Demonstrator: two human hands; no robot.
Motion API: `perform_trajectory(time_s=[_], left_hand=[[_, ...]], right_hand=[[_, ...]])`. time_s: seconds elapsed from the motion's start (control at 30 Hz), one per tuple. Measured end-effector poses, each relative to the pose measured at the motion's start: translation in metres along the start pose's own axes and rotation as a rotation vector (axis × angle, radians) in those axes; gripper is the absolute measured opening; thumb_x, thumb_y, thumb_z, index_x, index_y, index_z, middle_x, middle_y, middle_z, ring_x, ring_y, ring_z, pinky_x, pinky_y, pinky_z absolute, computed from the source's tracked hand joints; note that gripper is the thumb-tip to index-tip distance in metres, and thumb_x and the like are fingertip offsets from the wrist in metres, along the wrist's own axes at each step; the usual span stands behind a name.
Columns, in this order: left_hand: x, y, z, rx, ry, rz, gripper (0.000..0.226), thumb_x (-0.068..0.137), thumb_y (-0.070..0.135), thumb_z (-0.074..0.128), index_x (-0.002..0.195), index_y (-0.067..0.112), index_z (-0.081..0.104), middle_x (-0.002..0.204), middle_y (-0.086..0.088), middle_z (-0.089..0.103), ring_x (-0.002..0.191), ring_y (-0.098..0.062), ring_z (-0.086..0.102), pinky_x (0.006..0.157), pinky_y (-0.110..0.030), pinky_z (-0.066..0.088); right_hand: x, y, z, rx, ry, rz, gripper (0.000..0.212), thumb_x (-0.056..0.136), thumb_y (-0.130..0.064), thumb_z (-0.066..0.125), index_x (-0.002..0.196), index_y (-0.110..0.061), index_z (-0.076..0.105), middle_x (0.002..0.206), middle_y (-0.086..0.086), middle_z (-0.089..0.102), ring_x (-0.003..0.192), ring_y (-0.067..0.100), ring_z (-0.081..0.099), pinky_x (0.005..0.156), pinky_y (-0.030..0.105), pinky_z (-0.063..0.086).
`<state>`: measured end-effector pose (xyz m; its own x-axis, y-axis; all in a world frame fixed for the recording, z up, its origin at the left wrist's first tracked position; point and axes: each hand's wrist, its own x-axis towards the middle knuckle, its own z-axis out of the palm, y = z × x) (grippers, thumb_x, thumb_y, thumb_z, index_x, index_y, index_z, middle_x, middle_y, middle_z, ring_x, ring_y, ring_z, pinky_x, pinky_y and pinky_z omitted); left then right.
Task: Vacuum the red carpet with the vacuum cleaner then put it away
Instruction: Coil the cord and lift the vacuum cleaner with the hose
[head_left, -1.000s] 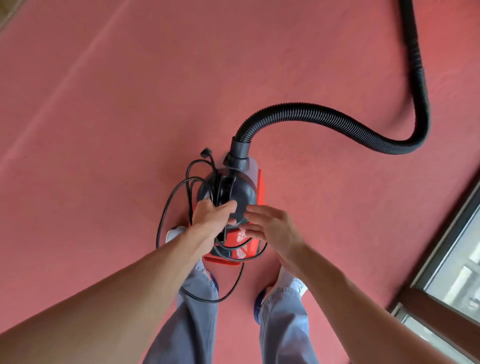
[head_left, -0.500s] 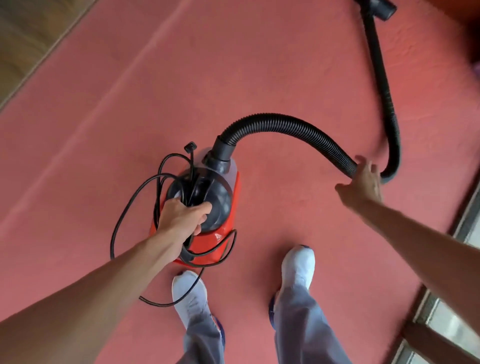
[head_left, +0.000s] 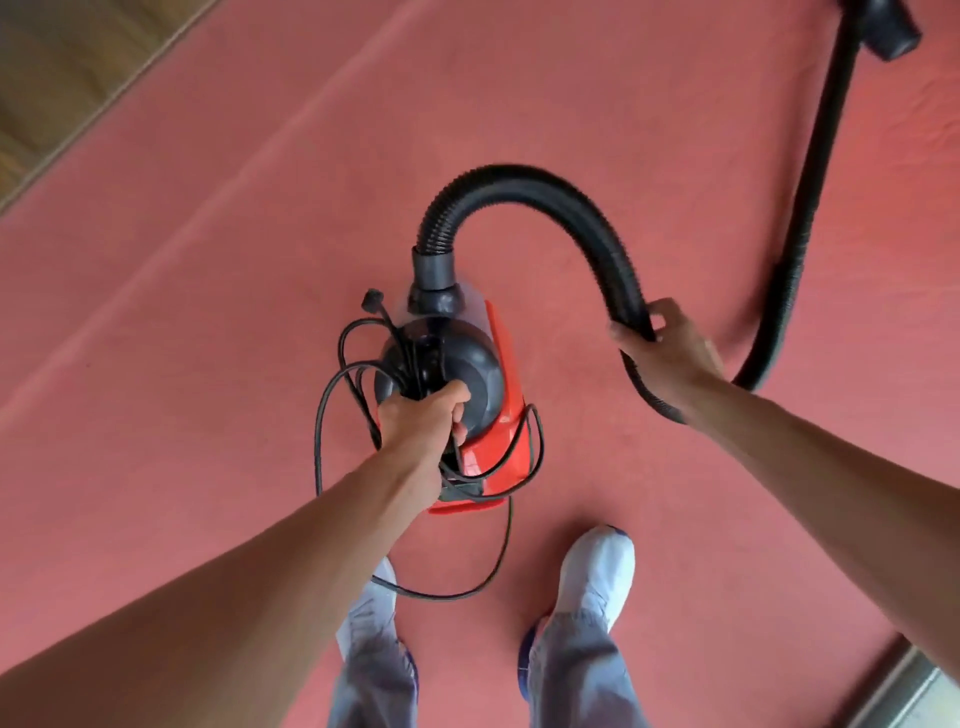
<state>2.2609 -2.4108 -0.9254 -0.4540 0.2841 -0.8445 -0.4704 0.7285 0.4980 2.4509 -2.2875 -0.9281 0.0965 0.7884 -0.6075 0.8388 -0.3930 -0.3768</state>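
**Grip on the hose (head_left: 519, 182) secured, vacuum cleaner (head_left: 480, 374) ready to go**

Half a second back the right hand (head_left: 670, 348) was only reaching. Now its fingers are curled round the black hose, partway along its arc. The left hand (head_left: 423, 421) keeps its fist clamped on the machine's handle, with loops of power cord (head_left: 318, 426) bunched in the same hold. The vacuum cleaner is just ahead of the person's feet, over the red carpet (head_left: 208, 260); whether it's lifted I can't tell. To my eye the vacuuming is finished and carrying it off comes next.
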Motion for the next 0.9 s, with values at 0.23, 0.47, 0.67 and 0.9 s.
perform_trajectory(time_s=[0.23, 0.47, 0.67, 0.9], left_hand=[[-0.024, -0.024, 0.027, -0.136, -0.114, 0.005, 0.018, 0.078, 0.020, 0.084, 0.082, 0.011, 0.068, 0.077, -0.004, 0.073, 0.054, -0.012, 0.058, 0.059, -0.027, 0.047], [-0.045, -0.020, 0.027, -0.091, -0.339, 0.170, 0.111, 0.053, 0.087, 0.069, 0.134, 0.012, 0.059, 0.128, -0.005, 0.069, 0.119, -0.021, 0.065, 0.106, -0.043, 0.048], [-0.066, 0.013, 0.019, -0.111, -0.405, 0.030, 0.031, 0.082, 0.045, 0.073, 0.078, 0.014, 0.066, 0.067, 0.000, 0.063, 0.053, -0.010, 0.058, 0.046, -0.017, 0.045], [-0.067, 0.054, -0.008, -0.335, -0.316, -0.128, 0.041, 0.074, 0.057, 0.075, 0.069, 0.019, 0.062, 0.066, 0.002, 0.061, 0.054, -0.014, 0.055, 0.057, -0.024, 0.045]], right_hand=[[-0.046, -0.067, 0.008, 0.023, 0.084, -0.091, 0.058, 0.088, -0.065, 0.048, 0.098, -0.011, 0.065, 0.095, 0.012, 0.069, 0.093, 0.035, 0.063, 0.067, 0.036, 0.042], [-0.054, -0.091, 0.003, 0.714, -0.043, 0.267, 0.048, 0.087, -0.062, 0.056, 0.077, -0.015, 0.060, 0.077, 0.002, 0.069, 0.073, 0.025, 0.069, 0.069, 0.036, 0.057], [-0.058, -0.076, -0.012, 0.970, -0.200, 0.186, 0.052, 0.095, -0.055, 0.052, 0.098, -0.004, 0.064, 0.080, 0.010, 0.074, 0.065, 0.023, 0.073, 0.056, 0.031, 0.057], [-0.122, 0.042, -0.009, 0.192, -0.432, -0.359, 0.067, 0.070, 0.023, 0.039, 0.112, -0.022, 0.065, 0.115, -0.013, 0.066, 0.110, -0.009, 0.057, 0.100, 0.025, 0.044]])
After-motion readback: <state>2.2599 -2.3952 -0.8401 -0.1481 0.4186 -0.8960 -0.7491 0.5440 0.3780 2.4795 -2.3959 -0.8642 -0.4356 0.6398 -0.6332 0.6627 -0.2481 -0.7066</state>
